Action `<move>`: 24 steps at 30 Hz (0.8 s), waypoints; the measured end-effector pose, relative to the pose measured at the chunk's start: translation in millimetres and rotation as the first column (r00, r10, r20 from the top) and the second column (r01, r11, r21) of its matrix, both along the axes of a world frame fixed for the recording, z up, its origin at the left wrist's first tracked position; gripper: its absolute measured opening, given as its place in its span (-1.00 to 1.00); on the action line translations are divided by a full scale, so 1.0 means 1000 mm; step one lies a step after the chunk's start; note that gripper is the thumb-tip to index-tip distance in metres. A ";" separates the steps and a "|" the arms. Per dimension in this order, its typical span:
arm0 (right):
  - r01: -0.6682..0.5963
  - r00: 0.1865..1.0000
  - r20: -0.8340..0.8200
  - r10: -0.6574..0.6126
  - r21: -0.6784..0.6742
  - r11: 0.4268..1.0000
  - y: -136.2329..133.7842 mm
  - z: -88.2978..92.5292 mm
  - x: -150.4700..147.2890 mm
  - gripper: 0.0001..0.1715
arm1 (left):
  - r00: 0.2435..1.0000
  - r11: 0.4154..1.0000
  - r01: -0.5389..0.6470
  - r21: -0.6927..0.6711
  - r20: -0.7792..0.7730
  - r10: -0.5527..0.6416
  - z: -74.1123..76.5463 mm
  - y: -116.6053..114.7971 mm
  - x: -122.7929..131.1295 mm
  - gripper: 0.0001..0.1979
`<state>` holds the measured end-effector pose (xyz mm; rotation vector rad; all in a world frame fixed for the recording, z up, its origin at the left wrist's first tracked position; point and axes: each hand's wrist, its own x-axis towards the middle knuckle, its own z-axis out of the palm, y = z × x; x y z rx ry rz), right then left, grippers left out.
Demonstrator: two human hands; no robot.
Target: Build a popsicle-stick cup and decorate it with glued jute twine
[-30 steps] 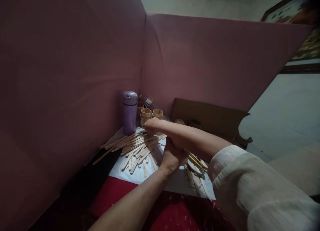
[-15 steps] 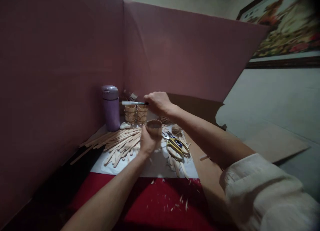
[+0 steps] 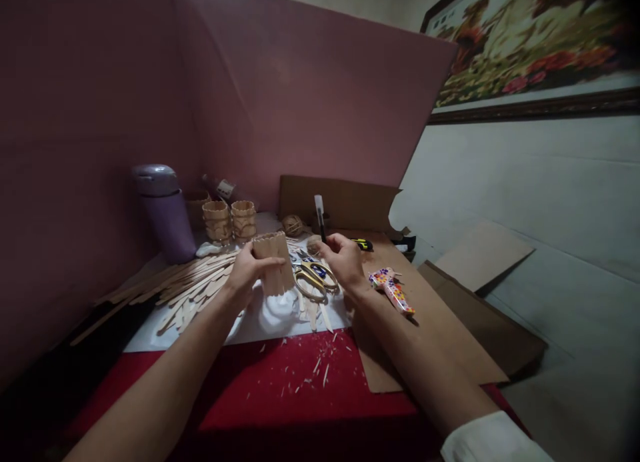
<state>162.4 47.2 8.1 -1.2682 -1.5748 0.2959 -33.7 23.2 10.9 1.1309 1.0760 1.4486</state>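
Observation:
My left hand (image 3: 243, 270) is wrapped round a cup made of craft sticks (image 3: 273, 265), tilted, with its scalloped rim up and its side of upright sticks towards me. To its right, my right hand (image 3: 345, 259) pinches a pen (image 3: 319, 212) that stands nearly upright, its pale clear end on top. The pen and cup are apart. Under and between the hands, gold-handled scissors (image 3: 310, 290) lie on a white sheet (image 3: 240, 334). A small ball of twine (image 3: 314, 244) shows just behind my right fingertips.
Loose craft sticks (image 3: 203, 285) fan out left. Behind stand a purple bottle (image 3: 170, 225), two finished-looking stick cups (image 3: 217, 222) and a larger twine ball (image 3: 293, 225). A floral-patterned glue gun (image 3: 393, 290) and a yellow-black cutter (image 3: 363, 244) lie right, on cardboard (image 3: 440, 342). Shavings dot the red cloth (image 3: 280, 395).
My right hand has come down and right from above the cup, turning the pen from level to nearly upright. My left hand has tilted the cup. The view has swung right.

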 end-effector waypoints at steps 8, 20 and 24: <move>0.055 0.997 -0.054 -0.059 -0.063 0.996 -0.005 -0.022 0.003 -0.69 | 0.978 0.977 -0.182 0.115 -0.085 0.192 -0.006 0.016 -0.007 -0.35; -0.014 1.000 -0.008 0.013 -0.065 0.998 -0.018 -0.030 -0.004 -0.69 | 0.981 0.990 -0.087 0.109 -0.162 0.104 -0.012 0.010 0.004 -0.34; -0.054 0.999 -0.005 0.054 -0.061 0.997 -0.023 -0.031 -0.008 -0.70 | 0.985 0.988 -0.103 0.113 -0.127 0.117 -0.011 0.009 0.003 -0.25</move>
